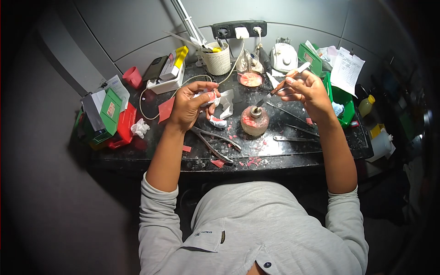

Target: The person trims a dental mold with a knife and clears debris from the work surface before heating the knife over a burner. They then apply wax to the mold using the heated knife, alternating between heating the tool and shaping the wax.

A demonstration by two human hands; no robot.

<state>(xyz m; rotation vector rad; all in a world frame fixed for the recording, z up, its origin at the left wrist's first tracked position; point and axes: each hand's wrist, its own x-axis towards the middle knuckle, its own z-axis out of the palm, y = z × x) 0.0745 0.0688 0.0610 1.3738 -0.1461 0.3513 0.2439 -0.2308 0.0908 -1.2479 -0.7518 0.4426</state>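
Above the left part of the black table (302, 160), my left hand (190, 104) is closed round a small pink and white piece (211, 97), partly covered by the fingers. My right hand (308, 91) pinches a thin tool (280, 87) with a brownish handle; its dark blade points down and left, just above a round glass burner (255, 121). No flame can be made out. White crumpled paper (226, 101) lies just right of my left hand. Below that hand rests another white and pink piece (217, 122).
Pliers (213, 142) and pink scraps (253, 161) lie near the front edge. Metal tools (293, 138) lie right of the burner. Behind stand a pink dish (250, 79) and a white basket (216, 60). Red (126, 128) and green (343, 103) boxes flank the table.
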